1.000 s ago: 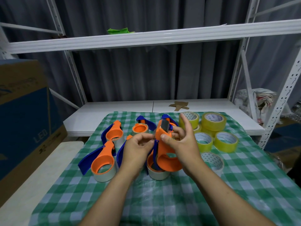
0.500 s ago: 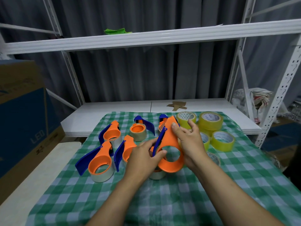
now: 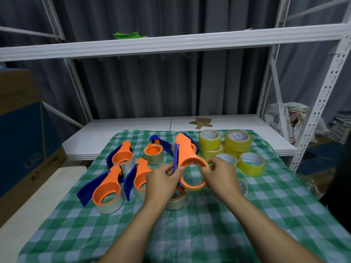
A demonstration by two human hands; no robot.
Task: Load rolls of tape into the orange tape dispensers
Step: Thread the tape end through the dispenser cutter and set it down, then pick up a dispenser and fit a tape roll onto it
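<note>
Orange plastic marks the work piece. In the head view the held dispenser [image 3: 185,151] sits at the centre of the frame, lifted off the green checked cloth [image 3: 190,234], with its nose pointing up-frame and its open ring toward the viewer. The left hand [image 3: 163,180] pinches the ring's left edge beside the blue handle [image 3: 175,158], fingers curled. The right hand [image 3: 221,173] pinches the right edge between thumb and fingertips. A thin yellowish rim shows along the ring's lower edge, which looks like a roll being seated from beneath; whether it is fully home cannot be told. From where I stand, the step appears to be pressing the roll onto the hub. To do it well, support the ring on both sides as now, hold the roll square to the hub, and press evenly round the rim rather than at one point, since a tilted roll would likely bind. Check that the tape's free end faces the nose before seating. Loaded dispensers [image 3: 108,190] lie at centre left, with another [image 3: 175,201] partly hidden under the left hand. Loose yellow rolls [image 3: 238,140] wait at the upper right of the cloth, near the right hand, and one more roll [image 3: 244,187] lies just behind the right wrist.
</note>
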